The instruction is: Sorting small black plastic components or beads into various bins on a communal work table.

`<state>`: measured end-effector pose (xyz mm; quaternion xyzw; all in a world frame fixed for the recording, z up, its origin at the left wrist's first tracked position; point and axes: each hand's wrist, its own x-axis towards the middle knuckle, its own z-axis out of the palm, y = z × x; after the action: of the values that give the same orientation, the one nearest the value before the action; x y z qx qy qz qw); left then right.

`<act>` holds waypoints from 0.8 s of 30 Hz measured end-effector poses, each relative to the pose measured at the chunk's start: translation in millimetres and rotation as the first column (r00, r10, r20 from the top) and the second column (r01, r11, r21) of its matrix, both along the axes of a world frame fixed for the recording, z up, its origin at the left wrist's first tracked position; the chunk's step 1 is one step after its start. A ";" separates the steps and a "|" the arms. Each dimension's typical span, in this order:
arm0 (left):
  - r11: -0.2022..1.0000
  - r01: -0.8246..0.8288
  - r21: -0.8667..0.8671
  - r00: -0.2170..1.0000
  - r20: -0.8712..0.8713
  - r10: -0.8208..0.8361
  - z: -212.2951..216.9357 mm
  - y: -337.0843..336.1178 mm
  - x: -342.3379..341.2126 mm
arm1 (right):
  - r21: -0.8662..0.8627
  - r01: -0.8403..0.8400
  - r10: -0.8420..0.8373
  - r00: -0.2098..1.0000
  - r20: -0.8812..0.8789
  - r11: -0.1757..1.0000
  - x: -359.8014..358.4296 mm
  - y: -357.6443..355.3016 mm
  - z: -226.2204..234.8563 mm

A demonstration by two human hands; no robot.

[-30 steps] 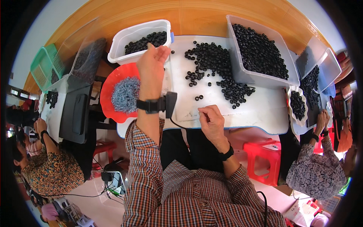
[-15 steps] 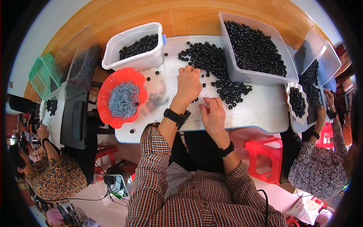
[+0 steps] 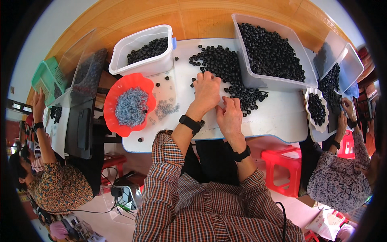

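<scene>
A loose pile of small black round pieces [image 3: 217, 60], some showing a hole in the middle, spreads over the white table. At its near edge my left hand [image 3: 207, 92] is closed, fingers curled down among the pieces. Just right of it and slightly nearer is my right hand [image 3: 230, 119], its fingers bent and drawn together close to the left hand. What either hand pinches is hidden. To the left stands a red scalloped bowl [image 3: 111, 109] of tiny clear bluish pieces [image 3: 131, 105], with a few black pieces among them. More clear bits [image 3: 166, 109] lie scattered beside the bowl.
A white tub [image 3: 141, 64] and a larger translucent bin [image 3: 278, 82], both holding black pieces, stand at the back. Co-workers sit at the left [image 3: 60, 185] and right [image 3: 338, 181]. A white scalloped dish [image 3: 322, 127] and a red stool [image 3: 282, 169] are at the right.
My left hand has moved right and a little nearer, up close to my right hand. My right hand has shifted slightly away from me. The left co-worker's hand has risen to the green basket.
</scene>
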<state>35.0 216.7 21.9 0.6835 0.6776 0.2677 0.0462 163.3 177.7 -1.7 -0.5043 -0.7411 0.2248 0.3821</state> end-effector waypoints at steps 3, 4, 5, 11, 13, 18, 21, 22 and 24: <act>0.999 -0.038 0.039 0.999 -0.026 0.039 0.5 -0.2 1.8 | -0.012 0.018 -0.018 1.000 0.005 1.000 -1.0 -0.4 2.2; 0.999 -0.051 0.005 0.998 -0.027 0.051 0.9 0.7 2.0 | -0.009 0.018 -0.018 1.000 0.005 1.000 -1.3 0.4 1.4; 0.998 -0.063 -0.029 0.998 -0.027 0.062 1.4 1.6 2.0 | 0.012 0.022 -0.022 1.000 -0.001 1.000 -1.7 1.4 -1.1; 0.998 -0.018 -0.062 1.000 -0.011 0.018 4.3 2.0 2.4 | 0.151 0.060 -0.060 0.998 -0.003 0.987 -2.6 1.2 -9.2; 0.996 0.017 -0.087 1.000 0.027 -0.015 3.7 -0.7 1.5 | 0.164 0.062 -0.061 0.998 -0.010 0.984 -1.7 1.2 -9.3; 0.982 0.135 -0.130 0.982 0.152 -0.114 -0.4 -13.6 -5.1 | 0.141 0.036 -0.028 0.998 -0.062 0.989 -2.6 0.2 -6.0; 0.969 0.207 -0.137 0.958 0.228 -0.173 2.4 -20.6 -5.8 | 0.147 0.040 -0.035 0.999 -0.036 0.988 -1.7 -0.9 -2.6; 0.962 0.247 -0.113 0.950 0.222 -0.218 1.8 -22.3 -7.5 | 0.146 0.039 -0.034 0.999 -0.035 0.988 -1.6 -1.3 -3.2; 0.953 0.288 -0.092 0.940 0.217 -0.263 6.8 -26.2 -10.4 | 0.132 0.040 -0.033 0.998 -0.055 0.990 -0.8 -2.4 -4.6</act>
<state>24.6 190.5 28.7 0.7367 0.5821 0.2846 0.1935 162.4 175.3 -6.3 -0.4850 -0.7346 0.1811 0.4385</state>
